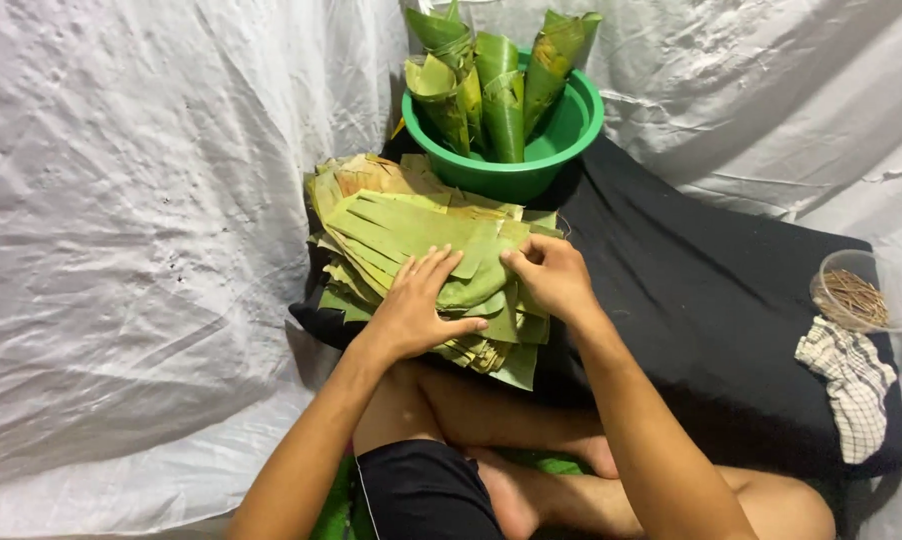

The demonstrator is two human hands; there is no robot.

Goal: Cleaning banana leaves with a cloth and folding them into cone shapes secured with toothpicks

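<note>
A thick stack of cut green banana leaf pieces (401, 225) lies on a black cloth (711, 300) in front of me. My left hand (416, 305) rests flat on the top leaf, fingers spread. My right hand (551, 275) pinches the right edge of the top leaf (471, 285) between thumb and fingers. Behind the stack stands a green plastic basin (571, 125) holding several leaves rolled into cones (501, 85), points down.
A clear round bowl (896, 270) of thin brown sticks sits at the right edge, with a checked cloth (851, 385) beside it. Crumpled white plastic sheeting (141, 250) covers the ground and wall. My crossed legs (491, 430) are below the stack.
</note>
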